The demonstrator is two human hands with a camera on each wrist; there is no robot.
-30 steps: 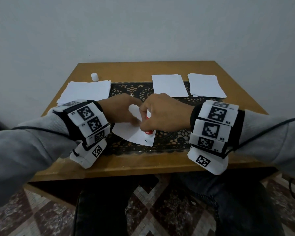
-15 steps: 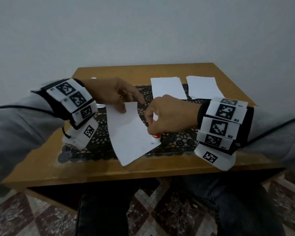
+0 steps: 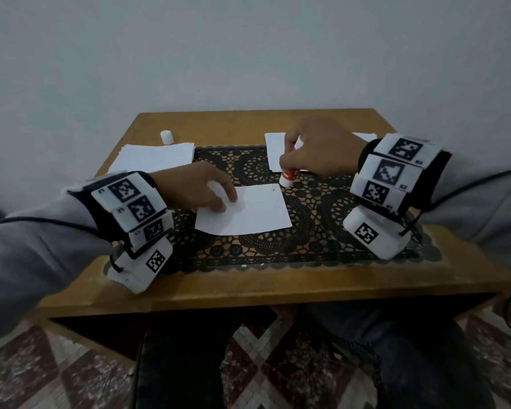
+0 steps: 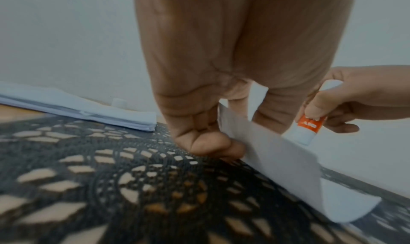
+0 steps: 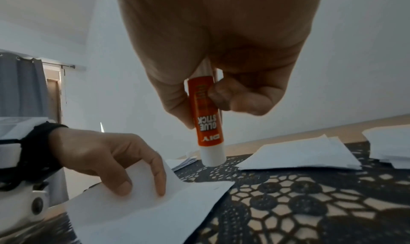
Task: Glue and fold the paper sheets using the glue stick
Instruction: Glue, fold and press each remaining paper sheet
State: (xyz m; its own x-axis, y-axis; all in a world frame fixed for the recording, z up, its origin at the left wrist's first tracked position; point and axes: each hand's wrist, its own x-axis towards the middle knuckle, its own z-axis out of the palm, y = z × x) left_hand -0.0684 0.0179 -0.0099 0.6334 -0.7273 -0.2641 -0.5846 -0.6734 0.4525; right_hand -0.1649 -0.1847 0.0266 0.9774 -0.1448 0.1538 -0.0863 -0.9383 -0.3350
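A white paper sheet (image 3: 248,212) lies on the middle of the black lace mat (image 3: 307,240). My left hand (image 3: 224,202) pinches its left edge, which curls up off the mat (image 4: 277,160). My right hand (image 3: 289,160) grips an orange and white glue stick (image 3: 287,176), held upright with its white end down just above the mat (image 5: 207,123). The stick hangs beyond the sheet's far right corner and does not touch it. The left hand (image 5: 142,190) shows fingers on top of the sheet (image 5: 155,209).
A stack of unfolded sheets (image 3: 157,156) lies at the back left with the white glue cap (image 3: 166,137) behind it. Two piles of smaller sheets (image 5: 299,155) (image 5: 390,142) lie at the back right. The wooden table's near edge (image 3: 278,287) runs just below the mat.
The left hand brought a fresh sheet from the left and laid it square on the mat's middle. The right hand carried the glue stick away from the near edge toward the back right.
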